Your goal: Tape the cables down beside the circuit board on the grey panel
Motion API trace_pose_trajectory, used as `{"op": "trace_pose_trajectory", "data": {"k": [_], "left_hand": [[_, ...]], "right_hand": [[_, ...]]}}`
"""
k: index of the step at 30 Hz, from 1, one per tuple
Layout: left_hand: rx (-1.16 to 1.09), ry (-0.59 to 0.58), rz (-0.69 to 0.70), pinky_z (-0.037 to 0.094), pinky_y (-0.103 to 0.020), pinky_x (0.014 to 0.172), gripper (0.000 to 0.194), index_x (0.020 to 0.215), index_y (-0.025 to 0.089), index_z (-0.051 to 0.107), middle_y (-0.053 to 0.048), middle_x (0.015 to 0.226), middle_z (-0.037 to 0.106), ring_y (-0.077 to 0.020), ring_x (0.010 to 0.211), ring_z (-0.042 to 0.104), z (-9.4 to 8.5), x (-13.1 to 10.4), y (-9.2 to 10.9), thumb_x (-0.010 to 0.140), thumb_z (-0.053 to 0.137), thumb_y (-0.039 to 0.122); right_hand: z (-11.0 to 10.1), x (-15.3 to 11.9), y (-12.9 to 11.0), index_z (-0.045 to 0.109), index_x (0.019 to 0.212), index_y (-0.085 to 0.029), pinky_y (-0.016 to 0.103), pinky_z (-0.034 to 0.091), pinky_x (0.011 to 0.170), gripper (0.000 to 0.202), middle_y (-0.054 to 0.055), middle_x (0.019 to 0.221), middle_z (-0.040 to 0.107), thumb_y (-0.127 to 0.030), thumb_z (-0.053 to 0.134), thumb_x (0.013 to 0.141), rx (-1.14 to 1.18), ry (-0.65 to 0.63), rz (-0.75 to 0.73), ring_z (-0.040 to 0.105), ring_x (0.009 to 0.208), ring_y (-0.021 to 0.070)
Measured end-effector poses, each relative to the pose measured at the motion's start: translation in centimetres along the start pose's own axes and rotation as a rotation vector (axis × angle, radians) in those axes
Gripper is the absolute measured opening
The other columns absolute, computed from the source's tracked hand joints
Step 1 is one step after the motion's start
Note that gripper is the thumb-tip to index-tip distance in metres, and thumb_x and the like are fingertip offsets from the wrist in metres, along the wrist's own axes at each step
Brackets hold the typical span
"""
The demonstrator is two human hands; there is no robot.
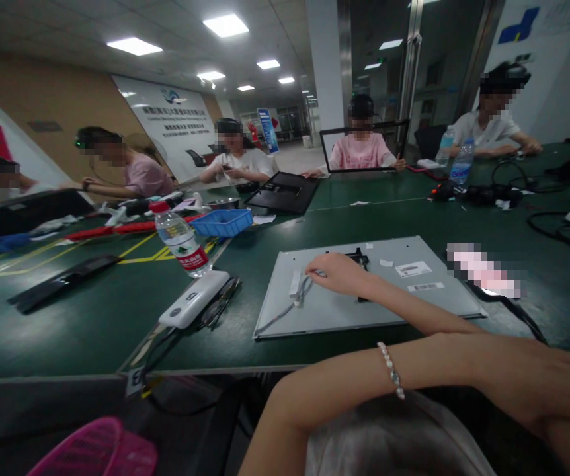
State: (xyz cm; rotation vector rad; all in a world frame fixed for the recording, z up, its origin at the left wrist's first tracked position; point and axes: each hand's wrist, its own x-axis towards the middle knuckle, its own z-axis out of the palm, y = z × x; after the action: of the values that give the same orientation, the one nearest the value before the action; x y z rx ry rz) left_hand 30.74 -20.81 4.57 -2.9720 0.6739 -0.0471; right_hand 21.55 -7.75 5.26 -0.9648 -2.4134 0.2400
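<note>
A grey flat display panel [344,317] lies on the green table in front of me, its labelled metal back upward. Over its left half is my right hand [337,272], the thumb and fingers pinched at the upper end of a thin grey cable [280,320]. The cable runs from there across the panel to its lower left corner. A black bracket on the panel is partly covered by my right hand and forearm. My left arm, with a bracelet [390,370], crosses my body to the right. At the right edge my left hand [528,373] lies flat, fingers stretched out.
Left of the panel are a white power bank [196,301], glasses [220,303], a water bottle [180,241] and a blue tray [223,223]. A blurred-out device [483,270] with a black cable lies right. Several people sit around the table; one holds a frame [364,170].
</note>
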Motion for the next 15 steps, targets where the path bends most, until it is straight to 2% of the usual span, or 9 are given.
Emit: {"op": "trace_pose_trajectory", "data": {"k": [3, 6, 11, 15], "left_hand": [[0.098, 0.075, 0.012, 0.048, -0.04, 0.074, 0.044, 0.126, 0.034, 0.059, -0.009, 0.121, 0.053, -0.0241, 0.114, 0.052, -0.3, -0.3, 0.1, 0.084, 0.046, 0.035], [0.211, 0.124, 0.035, 0.046, -0.039, 0.085, 0.043, 0.126, 0.033, 0.059, -0.01, 0.122, 0.055, -0.0226, 0.11, 0.053, -1.1, -1.2, 0.3, 0.087, 0.041, 0.031], [0.275, 0.082, 0.013, 0.047, -0.044, 0.08, 0.044, 0.13, 0.033, 0.055, -0.006, 0.135, 0.049, -0.0225, 0.124, 0.045, -1.4, -1.3, 0.6, 0.089, 0.039, 0.032], [0.272, 0.098, 0.02, 0.047, -0.035, 0.087, 0.046, 0.13, 0.029, 0.057, -0.009, 0.121, 0.058, -0.018, 0.108, 0.056, -1.4, -0.5, 0.9, 0.089, 0.037, 0.021]], "right_hand": [[-0.1, 0.2, 0.2, 0.071, 0.093, -0.017, 0.026, 0.041, 0.074, 0.02, 0.006, 0.092, 0.071, -0.018, 0.051, 0.087, 0.002, -0.006, -0.017, 0.062, 0.086, 0.0183], [-0.2, 0.1, 0.5, 0.07, 0.093, -0.017, 0.026, 0.04, 0.074, 0.02, 0.006, 0.092, 0.071, -0.019, 0.051, 0.087, 0.003, -0.005, -0.02, 0.062, 0.087, 0.0183], [-0.3, -0.4, 1.5, 0.071, 0.093, -0.017, 0.025, 0.04, 0.074, 0.02, 0.007, 0.093, 0.071, -0.019, 0.051, 0.087, -0.017, 0.006, 0.016, 0.062, 0.088, 0.0183], [0.0, -0.5, 2.6, 0.071, 0.093, -0.017, 0.024, 0.04, 0.072, 0.022, 0.007, 0.093, 0.071, -0.018, 0.05, 0.087, -0.056, 0.012, 0.073, 0.063, 0.087, 0.0183]]}}
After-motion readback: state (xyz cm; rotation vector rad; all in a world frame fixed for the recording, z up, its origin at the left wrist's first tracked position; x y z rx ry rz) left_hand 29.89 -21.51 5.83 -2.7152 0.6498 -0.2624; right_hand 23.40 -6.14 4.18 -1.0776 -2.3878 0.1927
